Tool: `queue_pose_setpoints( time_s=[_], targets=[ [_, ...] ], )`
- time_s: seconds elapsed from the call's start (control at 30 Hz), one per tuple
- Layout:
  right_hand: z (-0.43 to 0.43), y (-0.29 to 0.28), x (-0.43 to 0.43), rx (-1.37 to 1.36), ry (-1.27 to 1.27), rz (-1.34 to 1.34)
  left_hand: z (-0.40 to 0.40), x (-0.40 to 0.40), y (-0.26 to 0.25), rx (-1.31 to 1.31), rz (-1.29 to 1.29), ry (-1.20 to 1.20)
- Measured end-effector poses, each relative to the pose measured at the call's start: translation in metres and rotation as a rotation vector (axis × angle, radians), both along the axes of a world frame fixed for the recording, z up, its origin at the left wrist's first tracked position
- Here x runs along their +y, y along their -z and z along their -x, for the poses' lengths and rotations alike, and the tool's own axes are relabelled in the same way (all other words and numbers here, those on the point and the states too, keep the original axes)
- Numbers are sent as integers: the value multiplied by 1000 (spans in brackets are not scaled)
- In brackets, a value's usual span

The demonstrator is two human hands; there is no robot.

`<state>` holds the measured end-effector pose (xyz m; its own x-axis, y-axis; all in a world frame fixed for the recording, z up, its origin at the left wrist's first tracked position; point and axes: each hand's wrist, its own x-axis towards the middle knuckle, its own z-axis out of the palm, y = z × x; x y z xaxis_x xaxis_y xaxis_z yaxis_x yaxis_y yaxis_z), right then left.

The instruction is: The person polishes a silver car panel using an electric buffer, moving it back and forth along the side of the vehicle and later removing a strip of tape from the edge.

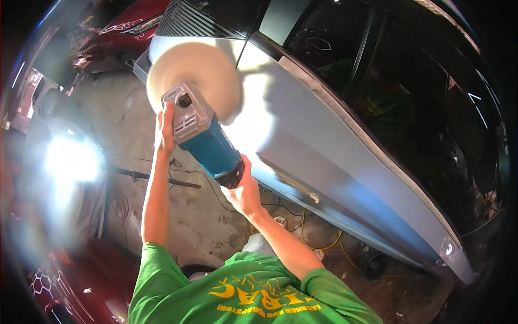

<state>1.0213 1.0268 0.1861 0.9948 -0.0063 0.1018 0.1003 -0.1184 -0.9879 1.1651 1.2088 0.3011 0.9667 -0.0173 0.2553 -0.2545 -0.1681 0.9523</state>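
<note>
A blue corded-style rotary polisher point(212, 152) with a grey metal gear head reaches up and left in front of me. My left hand point(165, 129) grips the side of the gear head. Around the black rear end of the polisher, my right hand point(244, 192) is closed. The round cream buffing pad point(194, 60) is blurred, as if spinning. It overlaps the silver car body panel point(307, 125); its contact face is hidden. Strong light glares off the panel beside the pad.
A bright work light point(73, 160) glares at left, with a dark bar point(158, 178) low beside it. Dark cables and a yellow cord point(338, 243) cross the concrete floor point(190, 214). Red bodywork point(89, 279) shows at lower left. Dark car windows point(336, 52) line the right.
</note>
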Motion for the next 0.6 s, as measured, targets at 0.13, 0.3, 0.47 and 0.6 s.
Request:
queue_pose_setpoints(
  time_s=[0.13,0.3,0.47,0.6],
  targets=[
    [18,-3,0,-99,163,-97,6,-28,-5,-328,-474,-117],
    [7,-23,-4,-62,117,-38,-14,-3,-22,83,-72,154],
    [-4,-25,-21,-22,-48,214,-7,17,20,88,257,-37],
    [49,-56,-69,221,-141,468,55,-6,60,221,362,-27]
  ],
)
